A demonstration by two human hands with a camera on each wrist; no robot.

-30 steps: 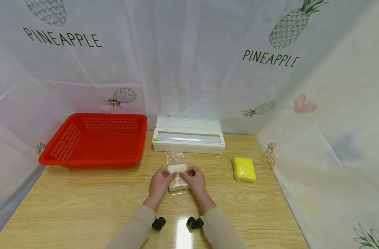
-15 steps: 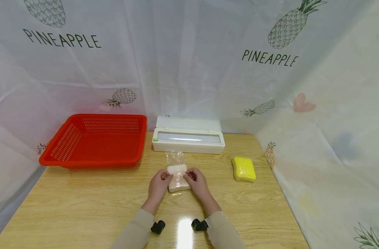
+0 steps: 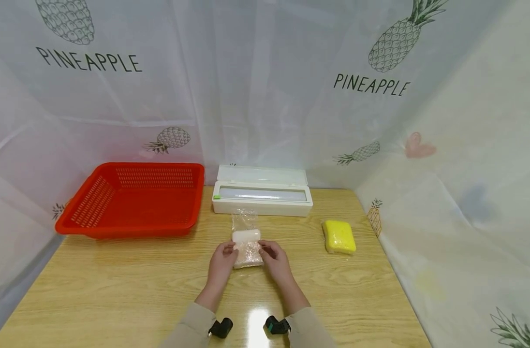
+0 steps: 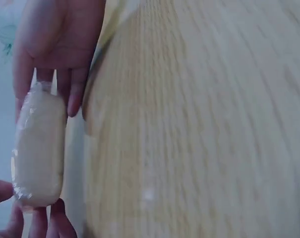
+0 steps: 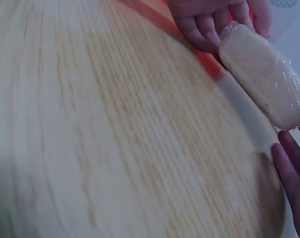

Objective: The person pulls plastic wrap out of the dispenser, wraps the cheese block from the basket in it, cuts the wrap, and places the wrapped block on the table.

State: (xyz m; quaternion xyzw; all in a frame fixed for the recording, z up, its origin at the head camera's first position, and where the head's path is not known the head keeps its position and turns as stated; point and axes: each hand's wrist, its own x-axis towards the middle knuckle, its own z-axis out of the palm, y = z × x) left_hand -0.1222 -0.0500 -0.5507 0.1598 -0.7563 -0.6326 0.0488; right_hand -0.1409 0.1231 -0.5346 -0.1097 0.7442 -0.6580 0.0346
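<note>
A pale, rounded block [image 3: 247, 236] stands in the middle of the table, its near part covered in shiny cling film [image 3: 249, 251]. From its far side a loose flap of clear film [image 3: 245, 220] stretches toward the white box. My left hand [image 3: 220, 263] grips the block's left edge and my right hand [image 3: 277, 263] its right edge, both with thumbs on the near side. In the left wrist view, the block [image 4: 39, 148] sits between the fingers of both hands. The right wrist view shows film creases along the block [image 5: 264, 74]; part of my right hand is cut off there.
Behind the block is a long white cling film dispenser [image 3: 261, 208] with its lid raised and a roll inside. A red plastic basket [image 3: 130, 231] stands at the back left. To the right lies a yellow block [image 3: 339, 237] in clear film. Printed curtains border the table.
My thumbs have parted from the middle of the film and moved outward to the block's two edges. The head view has tilted slightly; the block stays about where it was.
</note>
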